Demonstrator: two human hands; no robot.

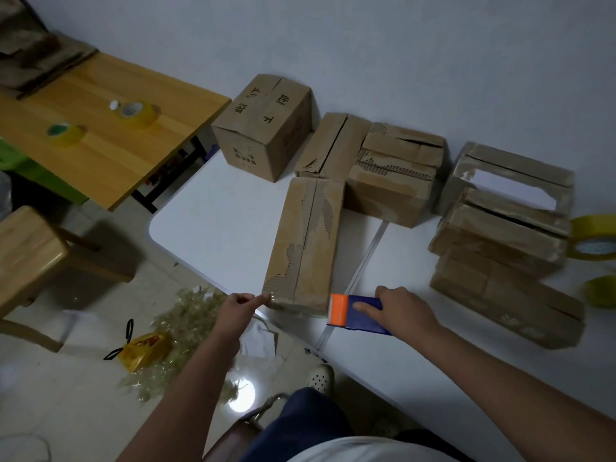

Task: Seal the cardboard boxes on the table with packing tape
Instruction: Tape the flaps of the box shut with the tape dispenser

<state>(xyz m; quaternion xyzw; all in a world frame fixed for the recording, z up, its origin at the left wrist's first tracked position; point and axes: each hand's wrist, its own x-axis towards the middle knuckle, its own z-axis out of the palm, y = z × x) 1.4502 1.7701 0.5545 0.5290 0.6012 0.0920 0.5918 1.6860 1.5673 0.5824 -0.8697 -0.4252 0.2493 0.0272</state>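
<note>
Gripping blue-and-orange tape dispenser [358,313] in right hand [405,310], beside long cardboard box [305,245] on white table [213,225]; left hand [238,306] fingers curled, index fingertip touching box's near corner. Printed characters on cube box [263,125] unreadable.

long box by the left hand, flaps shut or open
Shut: the long box's two top flaps lie flat, meeting along a centre seam. Whether tape covers it, cannot tell.

The room is dim and bluish, with soft, faint shadows under the boxes [305,241]. One bright glare spot shines on the floor [240,396]. Wide-angle bending curves the table [213,225] edge. Tape rolls [593,241] at the right edge and the stool [30,248] are blurred.
</note>
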